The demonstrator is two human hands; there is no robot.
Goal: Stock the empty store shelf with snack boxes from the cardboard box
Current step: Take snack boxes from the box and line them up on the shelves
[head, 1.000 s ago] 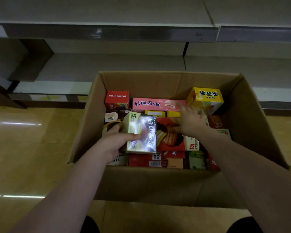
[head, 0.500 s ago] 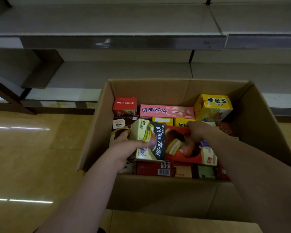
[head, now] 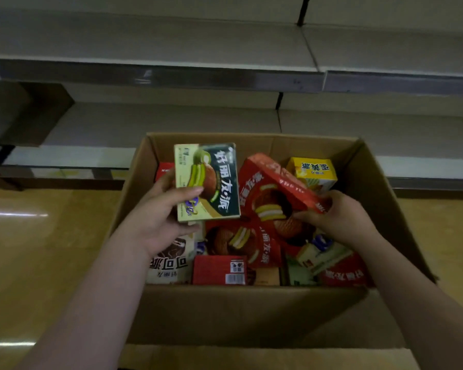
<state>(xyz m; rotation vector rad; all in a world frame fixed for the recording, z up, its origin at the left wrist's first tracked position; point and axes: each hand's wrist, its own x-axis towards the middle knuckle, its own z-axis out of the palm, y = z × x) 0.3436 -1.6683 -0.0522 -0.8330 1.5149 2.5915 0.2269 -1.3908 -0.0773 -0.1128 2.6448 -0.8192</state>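
Observation:
An open cardboard box point(head: 225, 311) sits on the floor before the store shelf point(head: 171, 121), filled with several snack boxes. My left hand point(head: 161, 217) grips a green and dark snack box point(head: 211, 177), lifted above the box's left side, its face toward me. My right hand point(head: 337, 217) grips the lower right corner of a red snack box point(head: 267, 193), which is tilted up out of the pile. A yellow snack box point(head: 314, 170) stands at the back right inside the carton.
Two grey shelf levels run across the top, the upper shelf point(head: 158, 44) overhanging the lower one. A dark bracket point(head: 32, 113) stands at the left. Glossy tan floor point(head: 38, 249) lies left and right of the carton. More red boxes point(head: 219, 269) fill the carton's front.
My left hand has raised the green box up out of the carton. My right hand has taken hold of the red box and tilted it upward. The view has moved closer to the shelf.

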